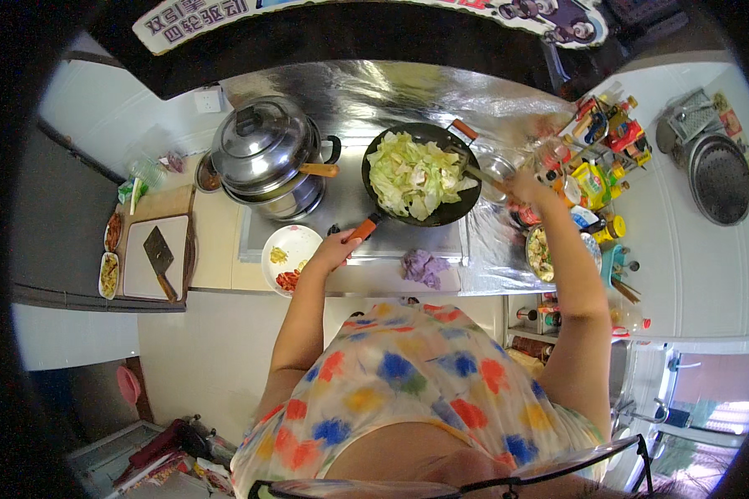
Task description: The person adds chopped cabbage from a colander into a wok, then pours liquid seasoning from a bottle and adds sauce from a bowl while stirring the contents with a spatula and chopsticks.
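A black wok sits on the stove, full of chopped pale green cabbage. My left hand grips the end of the wok's orange-brown handle. In my right hand, blurred, is a spatula; its front end reaches into the cabbage at the wok's right side. A white plate with chopped red pepper and a small heap of minced yellowish pieces lies beside my left wrist. A crumpled purple cloth rests in front of the stove.
A lidded steel steamer pot stands left of the wok. Farther left, a cleaver lies on a cutting board. Bottles and condiments crowd the right side, near a bowl of food. A range hood overhangs the back.
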The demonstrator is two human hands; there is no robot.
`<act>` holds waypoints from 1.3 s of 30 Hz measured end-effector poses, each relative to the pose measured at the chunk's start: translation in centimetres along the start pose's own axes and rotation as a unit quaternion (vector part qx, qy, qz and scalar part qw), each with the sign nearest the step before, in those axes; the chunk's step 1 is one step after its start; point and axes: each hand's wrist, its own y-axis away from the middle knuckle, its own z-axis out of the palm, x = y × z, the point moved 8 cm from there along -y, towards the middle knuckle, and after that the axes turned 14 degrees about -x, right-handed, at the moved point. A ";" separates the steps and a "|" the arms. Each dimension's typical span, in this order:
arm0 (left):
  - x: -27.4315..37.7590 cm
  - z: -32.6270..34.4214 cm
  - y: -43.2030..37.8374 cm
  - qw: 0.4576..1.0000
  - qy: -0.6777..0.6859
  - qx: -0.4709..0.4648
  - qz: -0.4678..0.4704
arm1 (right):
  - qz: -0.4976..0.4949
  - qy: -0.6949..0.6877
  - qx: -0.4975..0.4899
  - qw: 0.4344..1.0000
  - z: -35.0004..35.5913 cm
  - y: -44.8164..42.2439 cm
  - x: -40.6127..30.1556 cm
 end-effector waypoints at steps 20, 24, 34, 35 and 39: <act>0.6 -0.4 1.0 1.000 0.017 -0.008 0.005 | -0.029 0.271 0.220 0.937 7.9 9.1 -8.6; 0.3 -0.4 0.4 1.000 0.011 -0.011 0.011 | -0.122 0.211 0.263 0.934 4.7 11.8 -9.9; -1.0 -0.7 -0.2 1.000 0.020 -0.016 -0.003 | -0.127 0.073 0.111 0.983 -6.8 1.5 -5.3; -1.1 -0.6 -0.4 0.999 0.026 -0.023 0.002 | -0.116 0.029 0.093 0.988 -7.6 0.6 -4.5; -1.3 -0.5 -0.7 0.999 0.040 -0.035 0.003 | -0.026 -0.195 0.034 0.980 -8.1 -3.7 -1.7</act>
